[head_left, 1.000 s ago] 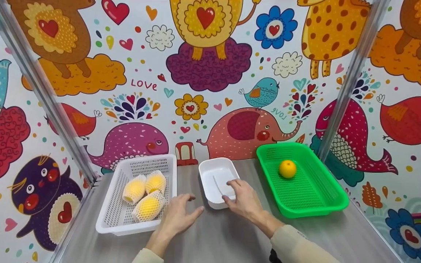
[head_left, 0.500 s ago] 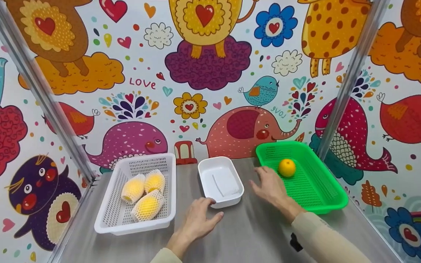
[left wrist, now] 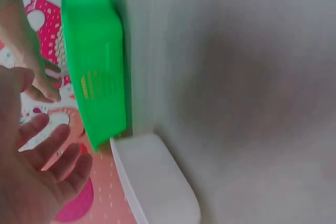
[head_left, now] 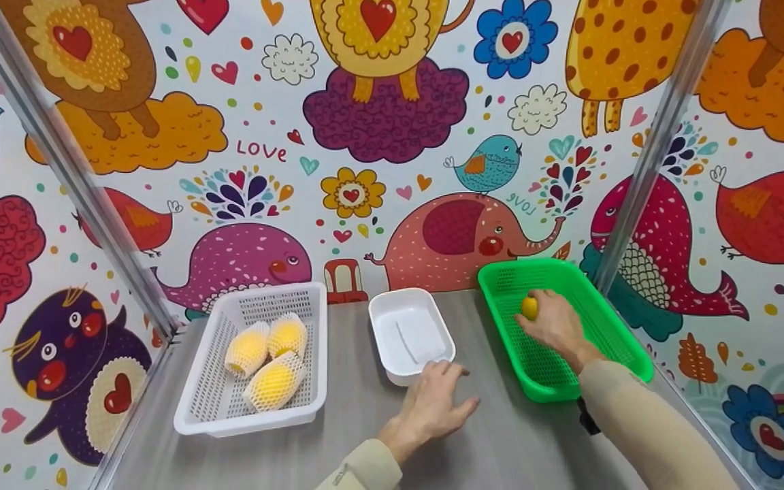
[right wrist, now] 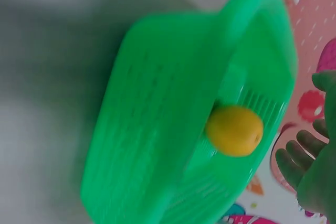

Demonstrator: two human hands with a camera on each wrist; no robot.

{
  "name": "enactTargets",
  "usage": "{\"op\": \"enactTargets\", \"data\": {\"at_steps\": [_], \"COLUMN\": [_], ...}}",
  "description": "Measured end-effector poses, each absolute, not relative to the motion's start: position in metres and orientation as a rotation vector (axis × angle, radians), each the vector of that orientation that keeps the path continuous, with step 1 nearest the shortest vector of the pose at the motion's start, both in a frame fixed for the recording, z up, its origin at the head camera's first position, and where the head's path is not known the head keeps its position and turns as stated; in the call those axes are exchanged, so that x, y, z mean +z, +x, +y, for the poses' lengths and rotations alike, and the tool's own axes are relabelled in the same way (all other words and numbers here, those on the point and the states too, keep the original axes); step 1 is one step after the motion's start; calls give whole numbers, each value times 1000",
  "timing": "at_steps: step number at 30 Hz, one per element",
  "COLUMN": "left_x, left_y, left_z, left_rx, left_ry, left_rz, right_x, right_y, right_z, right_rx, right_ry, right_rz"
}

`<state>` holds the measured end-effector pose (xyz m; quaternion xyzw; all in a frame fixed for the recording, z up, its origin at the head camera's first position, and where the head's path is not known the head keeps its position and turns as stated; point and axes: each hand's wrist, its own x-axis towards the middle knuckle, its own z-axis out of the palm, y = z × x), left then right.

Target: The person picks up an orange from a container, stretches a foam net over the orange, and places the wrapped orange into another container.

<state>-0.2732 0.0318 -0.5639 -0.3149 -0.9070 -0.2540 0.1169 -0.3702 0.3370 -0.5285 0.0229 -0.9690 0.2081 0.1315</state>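
An orange (head_left: 529,307) lies in the green basket (head_left: 542,391) on the right. My right hand (head_left: 559,330) reaches over that basket and partly covers the orange in the head view. From the right wrist view, a gap shows between the spread fingers and the orange (right wrist: 234,130). My left hand (head_left: 429,405) hovers at the near side of the small white container (head_left: 409,327), its fingers loosely bent and holding nothing. In the left wrist view the left hand (left wrist: 37,161) stands above the white container (left wrist: 157,182).
A white basket (head_left: 191,401) on the left holds several yellow fruits (head_left: 275,384) wrapped in foam netting. Patterned walls (head_left: 256,184) enclose the grey table (head_left: 358,408) at the back and both sides, with metal posts (head_left: 92,184) at the corners.
My right hand has gone from the white container rightward into the green basket, up to the orange. The left hand has shifted right, from beside the white basket to the white container's near side.
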Motion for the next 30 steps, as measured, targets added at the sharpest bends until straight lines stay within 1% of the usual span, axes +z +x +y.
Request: {"op": "enactTargets", "data": {"at_steps": [8, 17, 22, 30], "left_x": [-574, -576, -579, -579], "left_y": [-281, -288, -291, -296], "left_z": [82, 132, 144, 151], "left_rx": [-604, -380, -234, -109], "left_ry": [-938, -992, -1030, -1107], "left_rz": [-2606, -2611, -2608, -2545], "right_x": [-529, -541, -549, -562], "right_y": [-394, -411, -422, -437], "right_z": [373, 387, 386, 388], "right_rx": [560, 727, 836, 907], "right_ry": [-14, -237, -300, -359], "right_rz": [-2987, -3016, -2989, -2968]}}
